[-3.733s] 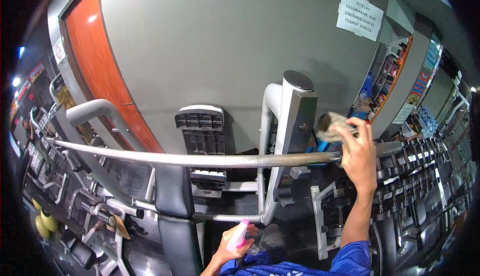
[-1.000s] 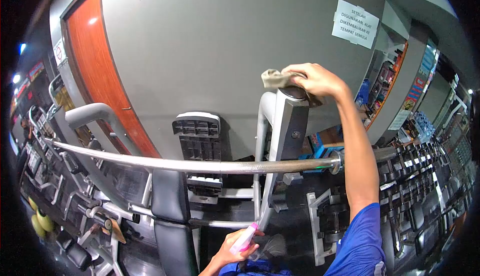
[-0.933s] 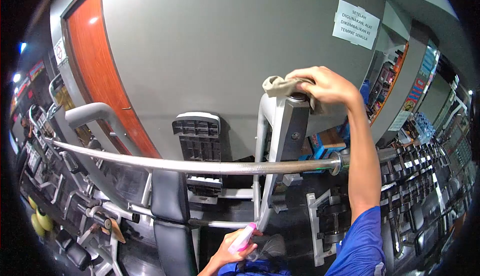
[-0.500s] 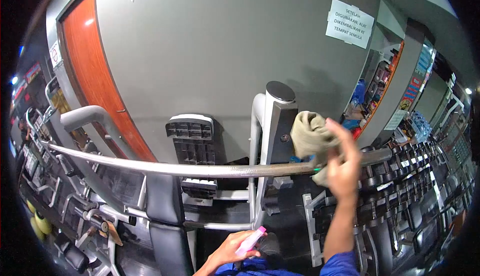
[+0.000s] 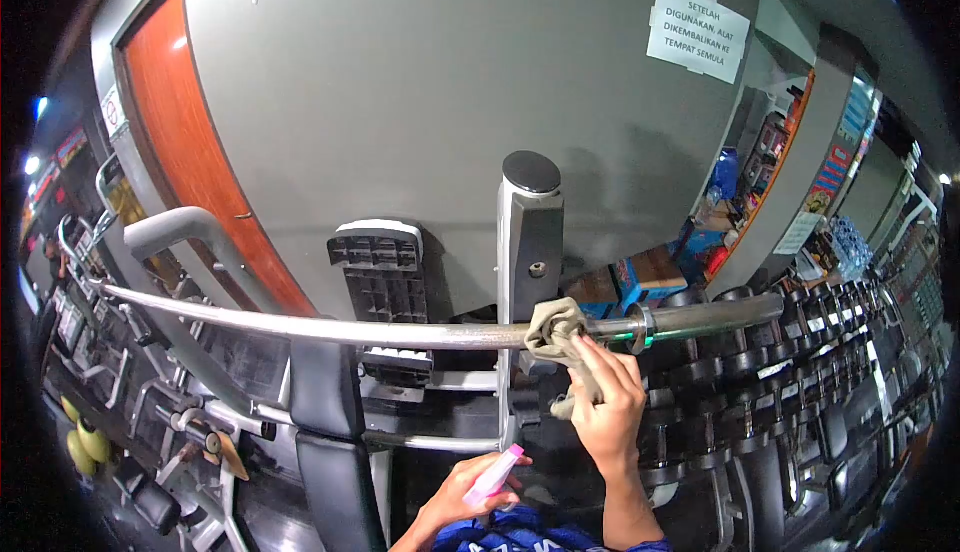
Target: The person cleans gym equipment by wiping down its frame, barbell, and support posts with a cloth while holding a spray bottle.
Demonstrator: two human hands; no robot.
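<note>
A long steel barbell (image 5: 420, 335) runs across the view in front of the bench, with a collar (image 5: 643, 325) near its thick right end. My right hand (image 5: 612, 414) is closed on a bunched olive-beige cloth (image 5: 556, 328), which wraps over the bar just left of the collar. Part of the cloth hangs below the bar. Low in front of my body, my left hand (image 5: 458, 490) grips a small pink bottle (image 5: 495, 476), tilted with its narrow tip pointing up and right.
Behind the bar stand a rack post (image 5: 533, 242) and a black padded bench (image 5: 332, 402). Rows of dumbbells (image 5: 770, 382) fill a rack at the right. Cardboard boxes (image 5: 650, 277) lie by the wall. Other gym machines (image 5: 190, 432) crowd the left.
My right hand has come down and left with the cloth, which now rests over the bar instead of rising above it. The collar and boxes are uncovered. My left hand stays nearly still.
</note>
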